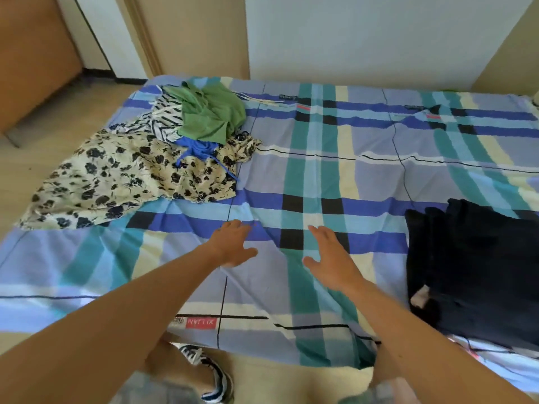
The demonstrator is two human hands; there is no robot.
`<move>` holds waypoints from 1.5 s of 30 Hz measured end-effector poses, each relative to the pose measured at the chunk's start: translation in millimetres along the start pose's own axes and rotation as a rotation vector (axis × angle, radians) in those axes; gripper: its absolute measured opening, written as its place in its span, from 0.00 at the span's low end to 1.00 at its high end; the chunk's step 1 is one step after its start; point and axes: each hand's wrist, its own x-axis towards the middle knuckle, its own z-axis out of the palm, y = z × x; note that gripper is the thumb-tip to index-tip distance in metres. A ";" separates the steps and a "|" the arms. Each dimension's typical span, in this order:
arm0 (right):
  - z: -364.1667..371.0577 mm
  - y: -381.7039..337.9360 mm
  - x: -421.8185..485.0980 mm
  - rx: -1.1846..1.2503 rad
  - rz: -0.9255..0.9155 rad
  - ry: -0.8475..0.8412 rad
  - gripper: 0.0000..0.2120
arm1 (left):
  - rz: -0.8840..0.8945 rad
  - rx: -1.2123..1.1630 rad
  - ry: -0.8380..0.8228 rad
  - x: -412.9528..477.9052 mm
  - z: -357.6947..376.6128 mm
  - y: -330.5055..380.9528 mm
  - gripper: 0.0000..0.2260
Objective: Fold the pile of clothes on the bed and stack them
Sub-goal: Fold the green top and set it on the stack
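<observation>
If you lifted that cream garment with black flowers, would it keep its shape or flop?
Probably floppy: the floral garment lies in rumpled folds. Likely light, as the cloth looks thin. Lifting it may drag the blue garment resting on it.

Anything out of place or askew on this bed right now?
One thing: the floral garment, lowest in the unfolded pile, appears to trail over the left edge of the bed and might slide off. The dark folded clothes lie flat on the right. The left hand and right hand are open, holding nothing.
</observation>
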 end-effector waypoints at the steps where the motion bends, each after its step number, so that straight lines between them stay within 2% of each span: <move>1: 7.9 -10.2 5.4 -0.008 -0.009 -0.028 0.37 | -0.028 -0.054 0.006 -1.1 2.6 -12.8 0.32; 6: 37.2 -60.4 46.7 -0.054 -0.059 -0.170 0.35 | -0.128 -0.361 0.081 6.5 23.4 -68.3 0.29; 11: 60.2 -99.5 107.3 -0.157 -0.124 -0.235 0.34 | -0.175 -0.662 0.274 32.8 42.1 -101.5 0.26; 16: 78.6 -141.6 174.8 -0.252 -0.193 -0.242 0.35 | -0.235 -0.849 0.361 64.2 46.1 -126.3 0.24; 18: 86.4 -160.9 204.5 -0.287 -0.220 -0.252 0.35 | -0.316 -0.952 0.377 80.1 31.1 -138.5 0.23; 20: 90.9 -180.6 233.3 -0.307 -0.241 -0.244 0.35 | -0.398 -1.089 0.410 94.4 11.5 -153.0 0.21; 24: 102.5 -216.0 288.3 -0.405 -0.311 -0.203 0.38 | -0.527 -1.465 0.435 110.3 -11.9 -182.0 0.09; 27: 112.9 -236.8 325.9 -0.521 -0.342 -0.185 0.38 | -0.597 -1.682 0.453 113.5 -15.5 -196.5 0.11; 33: 119.1 -260.6 407.9 -0.710 -0.299 0.025 0.19 | -0.657 -1.711 0.410 129.6 -0.9 -202.5 0.10; 36: 113.1 -265.9 439.7 -0.775 -0.248 0.026 0.22 | -0.685 -1.579 0.310 139.9 -6.8 -197.8 0.20; 40: 109.5 -275.4 466.1 -0.716 -0.224 0.044 0.21 | -0.682 -1.523 0.238 146.3 -10.2 -194.0 0.22; 44: 104.9 -281.5 468.9 -0.552 -0.195 -0.005 0.35 | -0.671 -1.476 0.224 145.4 -7.9 -193.2 0.25; 45: 101.9 -281.2 464.2 -0.464 -0.186 -0.014 0.36 | -0.675 -1.480 0.227 145.5 -8.3 -193.6 0.25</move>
